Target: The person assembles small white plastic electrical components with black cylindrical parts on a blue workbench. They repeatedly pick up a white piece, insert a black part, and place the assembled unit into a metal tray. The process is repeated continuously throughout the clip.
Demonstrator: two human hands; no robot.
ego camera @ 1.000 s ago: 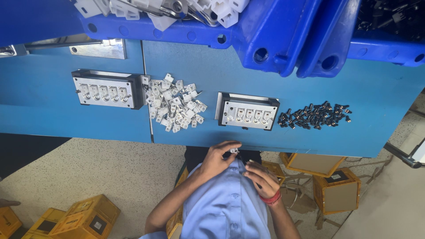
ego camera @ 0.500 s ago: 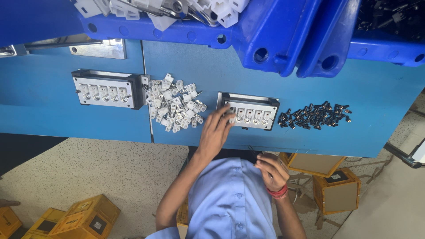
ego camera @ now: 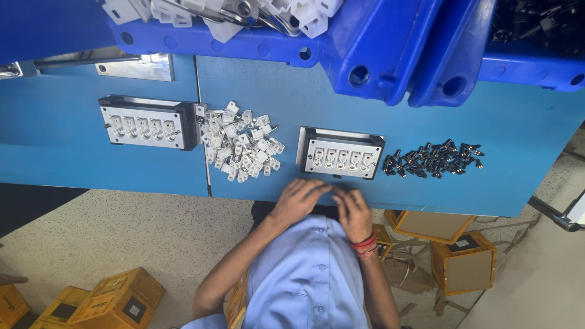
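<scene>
Both hands meet at the blue counter's (ego camera: 426, 122) near edge, at six o'clock from the white tray (ego camera: 340, 155). Left hand (ego camera: 297, 200) and right hand (ego camera: 353, 210) curl their fingers; I cannot tell each grip. Black screws (ego camera: 432, 159) lie at three o'clock.

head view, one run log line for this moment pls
left hand and right hand: together at table edge | jig: just beyond | white parts: left | screws: right

- Counter (ego camera: 91, 164): bright blue.
- Pile of small clips (ego camera: 242, 145): white.
- Pile of screws (ego camera: 432, 159): black.
- Fixture block (ego camera: 340, 155): black frame, white face.
- Shirt (ego camera: 304, 280): pale blue.
- Wrist band (ego camera: 364, 244): red.
- Boxes (ego camera: 116, 300): yellow.
</scene>
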